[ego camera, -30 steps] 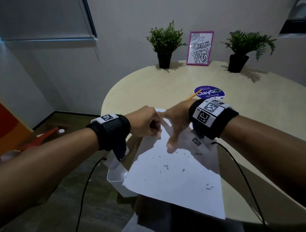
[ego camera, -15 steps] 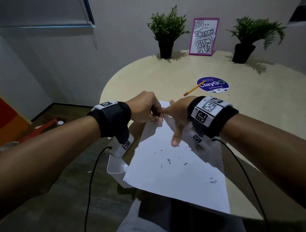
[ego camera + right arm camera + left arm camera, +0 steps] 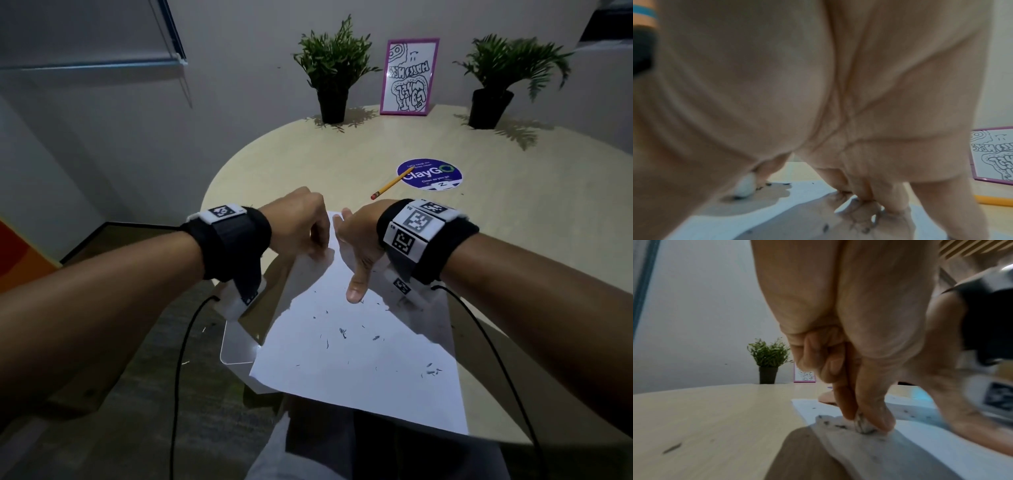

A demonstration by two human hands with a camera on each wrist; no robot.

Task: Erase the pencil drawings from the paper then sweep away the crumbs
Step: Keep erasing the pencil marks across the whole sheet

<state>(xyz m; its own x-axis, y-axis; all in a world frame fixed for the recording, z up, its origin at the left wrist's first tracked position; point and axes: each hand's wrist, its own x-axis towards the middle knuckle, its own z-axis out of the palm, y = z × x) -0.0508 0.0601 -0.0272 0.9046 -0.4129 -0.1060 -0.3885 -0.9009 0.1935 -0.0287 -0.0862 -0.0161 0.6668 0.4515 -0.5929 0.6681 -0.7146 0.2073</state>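
my left hand [image 3: 301,226] pinching the eraser [image 3: 863,424] between thumb and fingers [image 3: 844,404] at the paper's [image 3: 359,370] far corner, my right hand [image 3: 359,246] spread flat, fingertips pressing the paper just beside it, crumbs [image 3: 342,332] nearer me on the worktop [image 3: 342,164]

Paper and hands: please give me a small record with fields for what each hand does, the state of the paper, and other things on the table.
left hand: pinches eraser, tip on paper
right hand: fingers pressing the paper flat
paper: far end under both hands, near edge past table rim
crumbs: scattered on paper
pencil: lies beyond the hands, tip on purple sticker
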